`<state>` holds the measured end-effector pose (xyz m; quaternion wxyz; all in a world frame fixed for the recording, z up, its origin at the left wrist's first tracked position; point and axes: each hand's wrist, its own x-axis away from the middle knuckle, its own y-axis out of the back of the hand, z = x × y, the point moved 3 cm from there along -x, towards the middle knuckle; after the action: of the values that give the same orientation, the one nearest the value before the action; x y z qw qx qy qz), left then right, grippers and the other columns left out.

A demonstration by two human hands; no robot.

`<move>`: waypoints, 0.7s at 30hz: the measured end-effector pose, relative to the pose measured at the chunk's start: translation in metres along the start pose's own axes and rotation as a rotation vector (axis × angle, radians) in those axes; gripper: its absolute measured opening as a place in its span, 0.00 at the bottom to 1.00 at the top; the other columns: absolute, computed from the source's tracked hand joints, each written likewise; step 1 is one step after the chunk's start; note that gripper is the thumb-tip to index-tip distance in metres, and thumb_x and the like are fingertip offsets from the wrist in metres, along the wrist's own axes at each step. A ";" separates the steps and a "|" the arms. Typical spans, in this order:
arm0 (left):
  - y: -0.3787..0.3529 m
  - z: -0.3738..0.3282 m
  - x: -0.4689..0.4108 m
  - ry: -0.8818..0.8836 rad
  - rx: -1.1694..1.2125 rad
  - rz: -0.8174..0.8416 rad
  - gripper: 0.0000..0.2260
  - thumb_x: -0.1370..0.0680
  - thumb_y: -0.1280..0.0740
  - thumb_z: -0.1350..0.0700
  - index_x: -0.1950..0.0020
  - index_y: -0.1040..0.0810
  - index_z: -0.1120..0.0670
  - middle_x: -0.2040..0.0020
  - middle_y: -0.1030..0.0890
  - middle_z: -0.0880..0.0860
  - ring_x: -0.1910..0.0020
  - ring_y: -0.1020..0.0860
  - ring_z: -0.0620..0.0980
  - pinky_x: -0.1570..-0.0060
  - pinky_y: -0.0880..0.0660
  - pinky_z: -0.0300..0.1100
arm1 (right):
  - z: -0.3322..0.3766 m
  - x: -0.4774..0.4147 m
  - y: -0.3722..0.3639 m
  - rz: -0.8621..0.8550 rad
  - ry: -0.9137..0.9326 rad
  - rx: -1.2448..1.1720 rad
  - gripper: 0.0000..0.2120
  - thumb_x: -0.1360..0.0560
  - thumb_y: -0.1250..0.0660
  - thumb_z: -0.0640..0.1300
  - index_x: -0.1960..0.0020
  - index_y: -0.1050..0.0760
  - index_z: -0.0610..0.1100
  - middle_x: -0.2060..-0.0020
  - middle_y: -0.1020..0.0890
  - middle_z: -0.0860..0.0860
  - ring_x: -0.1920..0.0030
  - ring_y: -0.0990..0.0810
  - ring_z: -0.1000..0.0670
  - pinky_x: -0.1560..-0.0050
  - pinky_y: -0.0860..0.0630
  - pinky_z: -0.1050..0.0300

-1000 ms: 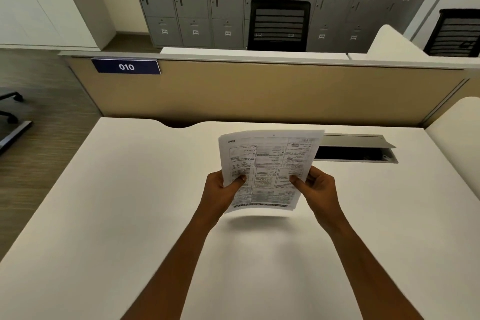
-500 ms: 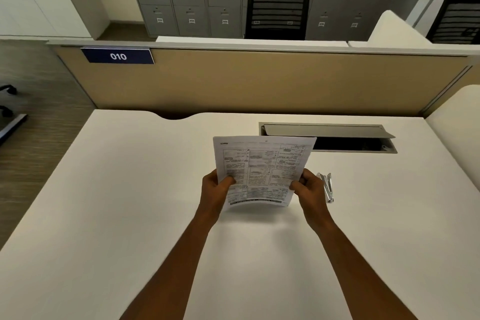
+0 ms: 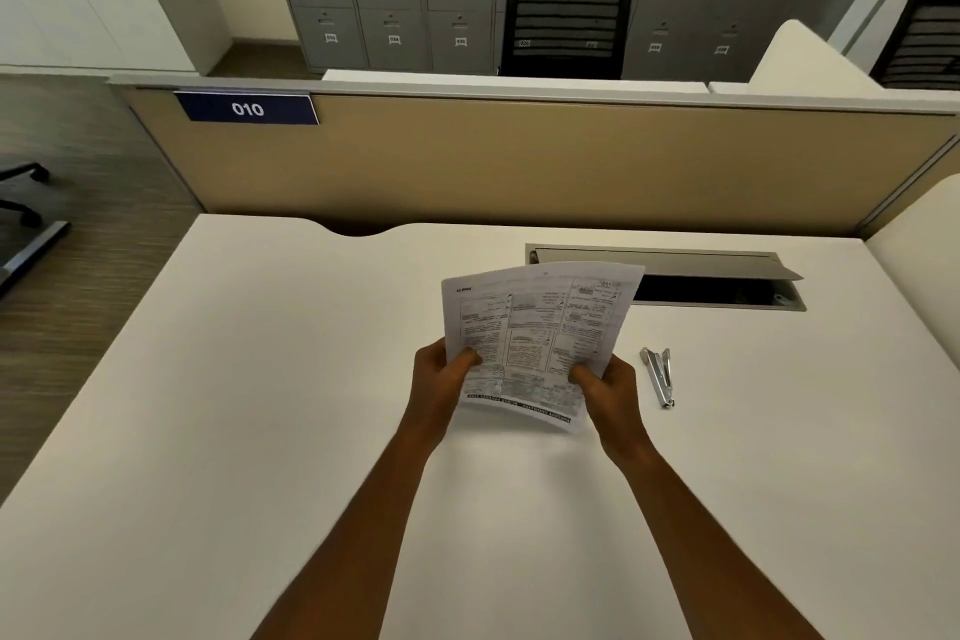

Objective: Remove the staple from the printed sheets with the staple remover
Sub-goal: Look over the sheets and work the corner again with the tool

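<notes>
While I watch head view, left hand (image 3: pixel 441 379) and right hand (image 3: pixel 608 390) each pinch sheets (image 3: pixel 540 327) at the lower edge, above desk (image 3: pixel 260 379) | remover (image 3: pixel 660 377) lies beside right hand, untouched | staple unseen | I'd lay sheets flat, right hand fetching remover.

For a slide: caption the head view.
Left hand and right hand hold printed sheets over the desk; staple remover lies alongside.
</notes>
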<state>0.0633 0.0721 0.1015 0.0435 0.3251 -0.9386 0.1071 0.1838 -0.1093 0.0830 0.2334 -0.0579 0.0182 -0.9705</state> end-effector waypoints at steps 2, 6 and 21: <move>0.006 -0.001 -0.003 0.011 0.006 -0.015 0.13 0.28 0.33 0.59 0.54 0.12 0.46 0.52 0.11 0.49 0.52 0.13 0.47 0.56 0.18 0.38 | 0.004 0.000 0.002 0.004 0.006 -0.020 0.17 0.31 0.34 0.37 0.50 0.16 0.54 0.51 0.12 0.54 0.49 0.14 0.54 0.55 0.18 0.64; 0.010 -0.005 -0.007 -0.010 0.029 -0.008 0.12 0.29 0.33 0.60 0.50 0.13 0.51 0.51 0.12 0.52 0.52 0.14 0.48 0.56 0.18 0.38 | 0.008 -0.002 0.006 0.017 0.034 -0.024 0.16 0.30 0.34 0.37 0.49 0.15 0.53 0.50 0.12 0.52 0.48 0.14 0.52 0.54 0.18 0.63; -0.001 0.005 0.000 0.095 0.002 -0.019 0.13 0.29 0.33 0.59 0.53 0.12 0.45 0.51 0.12 0.49 0.51 0.13 0.47 0.55 0.17 0.38 | 0.000 -0.001 0.006 -0.007 -0.034 -0.066 0.16 0.28 0.35 0.34 0.43 0.18 0.45 0.48 0.13 0.51 0.46 0.15 0.52 0.53 0.18 0.65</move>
<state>0.0638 0.0699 0.0966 0.0889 0.3286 -0.9322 0.1227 0.1877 -0.1145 0.0824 0.2282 -0.0821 0.0462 -0.9691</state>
